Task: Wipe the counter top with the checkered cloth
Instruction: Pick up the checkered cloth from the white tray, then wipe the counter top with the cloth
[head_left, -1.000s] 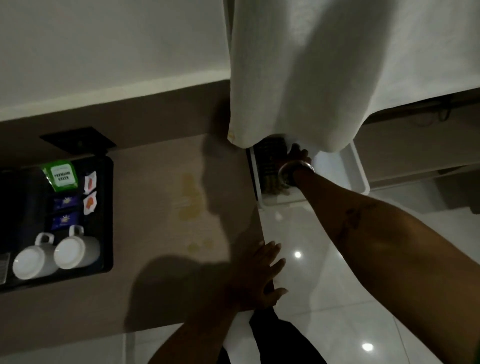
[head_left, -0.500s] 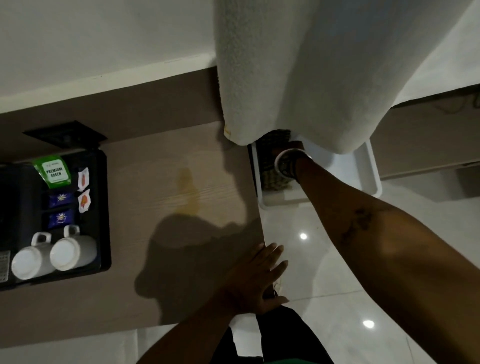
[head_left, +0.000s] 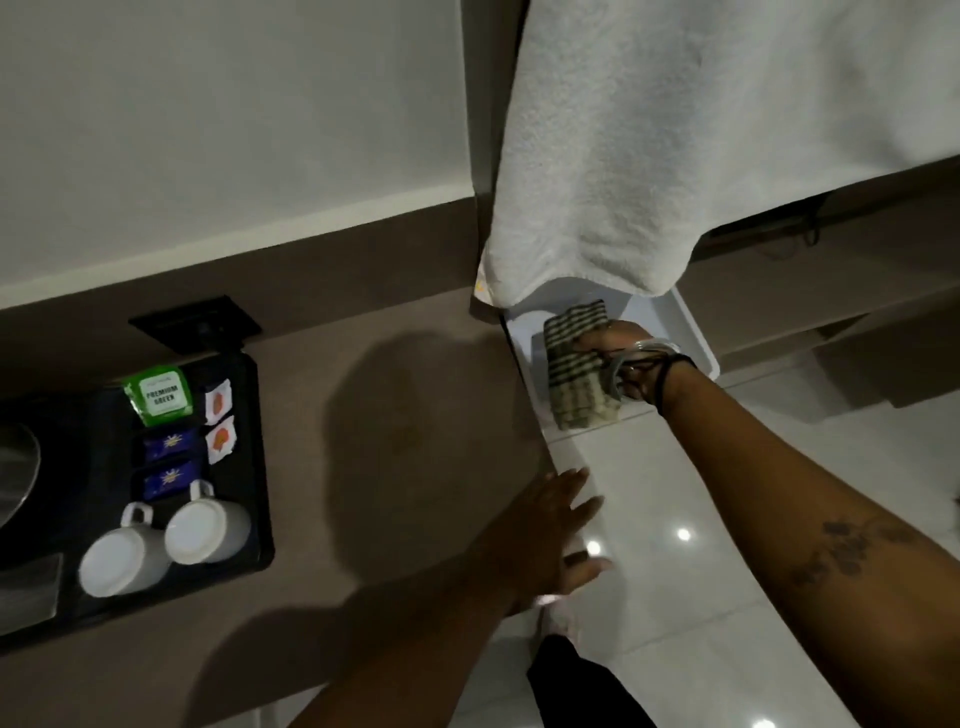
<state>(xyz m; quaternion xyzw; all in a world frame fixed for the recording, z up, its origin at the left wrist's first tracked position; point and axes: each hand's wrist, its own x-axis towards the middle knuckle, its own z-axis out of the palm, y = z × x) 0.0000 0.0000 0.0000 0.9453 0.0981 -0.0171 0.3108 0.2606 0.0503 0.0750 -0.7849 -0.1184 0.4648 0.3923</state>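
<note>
Black tray (head_left: 260, 467), far left: two white mugs (head_left: 166, 540), tea sachets (head_left: 161, 396) behind. White towel (head_left: 675, 145) hangs well right of tray.

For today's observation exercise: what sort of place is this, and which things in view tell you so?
Probably a hotel room. A black tray on the counter holds two white cups and tea sachets, like a guest tea set, and a white towel hangs beside it.

We see a matt, wood-grain counter top (head_left: 363, 467), a woven checkered cloth (head_left: 574, 364) in a smooth white plastic tray (head_left: 696, 338), a rough terry towel (head_left: 675, 156), glossy floor tiles (head_left: 675, 597) and two glazed white mugs (head_left: 208, 527).
</note>
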